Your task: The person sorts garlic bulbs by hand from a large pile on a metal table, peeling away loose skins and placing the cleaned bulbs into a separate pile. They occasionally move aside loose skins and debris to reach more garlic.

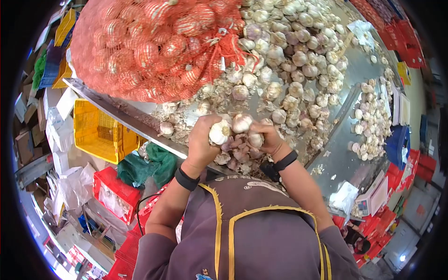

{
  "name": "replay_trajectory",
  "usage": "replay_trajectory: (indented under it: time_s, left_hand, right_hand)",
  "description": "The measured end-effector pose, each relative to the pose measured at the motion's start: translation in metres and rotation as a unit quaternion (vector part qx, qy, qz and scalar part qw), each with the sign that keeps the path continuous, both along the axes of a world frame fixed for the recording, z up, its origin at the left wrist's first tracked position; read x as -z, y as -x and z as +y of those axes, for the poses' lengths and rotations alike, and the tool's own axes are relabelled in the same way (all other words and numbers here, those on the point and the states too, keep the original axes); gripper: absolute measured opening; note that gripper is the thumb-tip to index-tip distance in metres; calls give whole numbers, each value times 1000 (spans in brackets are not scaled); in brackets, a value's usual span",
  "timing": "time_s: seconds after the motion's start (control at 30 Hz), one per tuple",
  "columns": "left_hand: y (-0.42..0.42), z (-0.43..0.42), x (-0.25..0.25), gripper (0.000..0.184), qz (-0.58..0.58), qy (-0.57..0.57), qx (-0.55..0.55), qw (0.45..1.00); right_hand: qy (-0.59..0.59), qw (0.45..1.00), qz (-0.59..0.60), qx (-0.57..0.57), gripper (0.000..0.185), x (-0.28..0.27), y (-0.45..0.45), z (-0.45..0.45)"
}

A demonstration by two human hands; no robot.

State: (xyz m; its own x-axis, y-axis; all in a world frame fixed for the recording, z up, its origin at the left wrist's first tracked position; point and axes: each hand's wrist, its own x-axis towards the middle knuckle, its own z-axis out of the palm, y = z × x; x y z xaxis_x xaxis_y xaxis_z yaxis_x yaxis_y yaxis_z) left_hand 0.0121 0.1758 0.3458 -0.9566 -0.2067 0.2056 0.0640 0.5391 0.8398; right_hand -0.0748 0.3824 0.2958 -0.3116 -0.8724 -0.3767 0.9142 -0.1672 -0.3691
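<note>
At the near edge of the metal table, my left hand (200, 143) is closed around a whitish garlic bulb (219, 133). My right hand (271, 141), a short way to the right, has its fingers curled on another garlic bulb (255, 139); some fingertips are hidden. Between the two hands sits a purplish-white bulb (241, 123), and I cannot tell which hand, if any, touches it. Below them lie loose reddish cloves (240, 148) and small bulbs close to my apron (266, 233). Dark bands circle both wrists.
A red mesh sack (149, 51) full of garlic rests at the table's far left. Loose garlic bulbs (298, 58) heap beyond my hands, with papery skins scattered around. More bulbs (371, 121) lie right of a metal divider (333, 126). A yellow crate (95, 135) stands left, a scale (373, 196) right.
</note>
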Motion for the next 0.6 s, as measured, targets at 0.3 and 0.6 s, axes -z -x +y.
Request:
replay_trajectory:
  time_s: [0.3,0.6]
  left_hand:
    - [5,8,-8,48,-10,-73,94,993]
    - [-6,24,-21,56,-42,-31,103,993]
  right_hand:
    - [54,992,-24,109,61,-10,-12,-3]
    - [46,990,-81,109,51,-10,-12,0]
